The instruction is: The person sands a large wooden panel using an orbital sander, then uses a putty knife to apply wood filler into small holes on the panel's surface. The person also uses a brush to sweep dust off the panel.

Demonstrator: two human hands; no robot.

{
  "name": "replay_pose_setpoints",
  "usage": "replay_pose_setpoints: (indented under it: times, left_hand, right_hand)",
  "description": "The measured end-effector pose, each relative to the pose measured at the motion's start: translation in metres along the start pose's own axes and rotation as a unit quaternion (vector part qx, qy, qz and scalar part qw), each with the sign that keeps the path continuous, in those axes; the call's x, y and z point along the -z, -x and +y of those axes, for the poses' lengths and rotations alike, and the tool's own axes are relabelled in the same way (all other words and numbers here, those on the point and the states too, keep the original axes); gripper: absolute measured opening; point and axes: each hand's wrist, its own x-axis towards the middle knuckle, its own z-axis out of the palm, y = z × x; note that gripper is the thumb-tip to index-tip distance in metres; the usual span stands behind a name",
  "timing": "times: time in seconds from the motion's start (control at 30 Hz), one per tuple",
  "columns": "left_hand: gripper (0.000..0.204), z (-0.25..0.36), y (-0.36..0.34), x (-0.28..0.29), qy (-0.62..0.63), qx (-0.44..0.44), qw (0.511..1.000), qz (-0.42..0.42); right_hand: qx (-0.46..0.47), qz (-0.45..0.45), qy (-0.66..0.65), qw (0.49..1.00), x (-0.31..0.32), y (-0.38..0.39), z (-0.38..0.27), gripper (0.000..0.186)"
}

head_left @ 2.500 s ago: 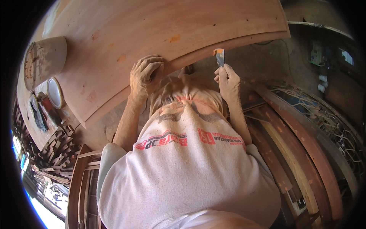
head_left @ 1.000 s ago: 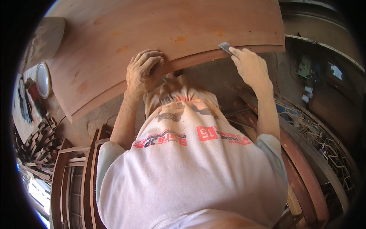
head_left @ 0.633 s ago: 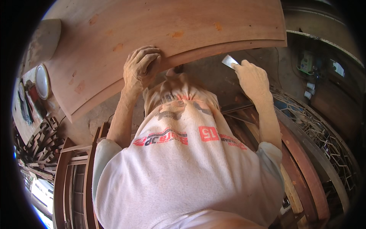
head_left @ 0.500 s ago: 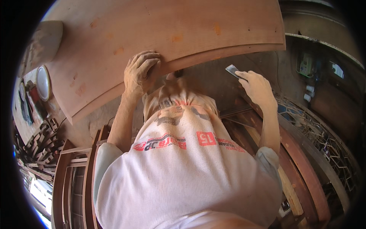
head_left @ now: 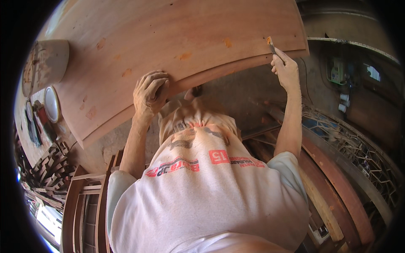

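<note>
A broad reddish-brown wooden panel (head_left: pixel 202 31) lies ahead of me, dotted with orange filler patches (head_left: pixel 184 56). My right hand (head_left: pixel 287 69) grips a small putty knife (head_left: pixel 272 47) by its handle. Orange filler sits on the blade's tip, which is over the panel near its right corner; whether it touches the wood I cannot tell. My left hand (head_left: pixel 149 92) rests on the panel's near edge with its fingers curled. Something dark shows under those fingers, but its kind is hidden.
At the far left stands a stained bucket (head_left: pixel 52 61), with a round lid (head_left: pixel 51 103) close by. Wood offcuts (head_left: pixel 46 168) are heaped at left. Wooden frames (head_left: pixel 84 202) and long boards (head_left: pixel 333 185) flank me. Metal latticework (head_left: pixel 358 143) lies at right.
My right hand has moved up and forward, bringing the putty knife from beside the panel to over its right end. Orange filler now shows on the tip. My left hand stays on the edge.
</note>
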Motion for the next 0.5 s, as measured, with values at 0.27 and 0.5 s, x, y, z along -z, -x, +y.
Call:
replay_pose_setpoints:
  times: [0.27,0.5]
  left_hand:
    - [0.011,-0.001,0.004,-0.004,-0.021,0.016,1.0,0.008]
    - [0.009,-0.002,0.005,-0.004,-0.025,0.012,0.999,0.023]
  right_hand:
    - [0.112,0.044,0.403,0.907,-0.038,0.0,0.005,0.041]
    - [0.125,0.008,0.434,0.892,-0.004,-0.001,-0.05,0.037]
